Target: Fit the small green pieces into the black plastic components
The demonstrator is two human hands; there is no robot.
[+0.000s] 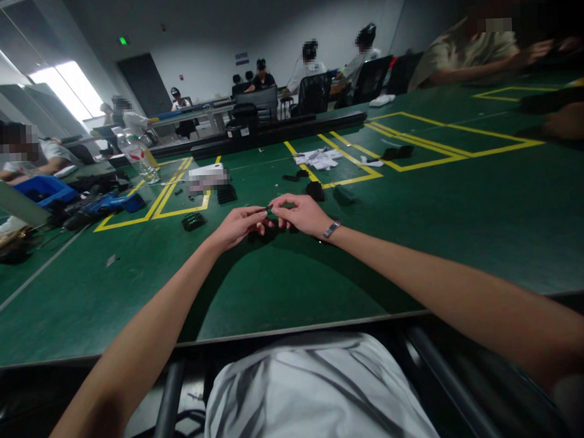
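Just above the green table [294, 277], my left hand [242, 226] and my right hand [299, 213] meet fingertip to fingertip. Between them is a small, thin dark piece [268, 209], too small to name. The left thumb and fingers pinch one end of it. At its other end the right thumb and forefinger are closed, and my fingers hide most of that end. A shiny black item [193, 221] lies to the left of my hands. Beyond them are a ribbed black block [226, 193] and another small black piece [314, 191].
Yellow tape [406, 169] marks rectangles on the table. Crumpled white paper [318, 158], a white box [207, 176] and a clear plastic bottle [138, 156] stand or lie farther back. A blue bin [44, 191] and a blue-black tool [102, 208] are at left. Other people sit around.
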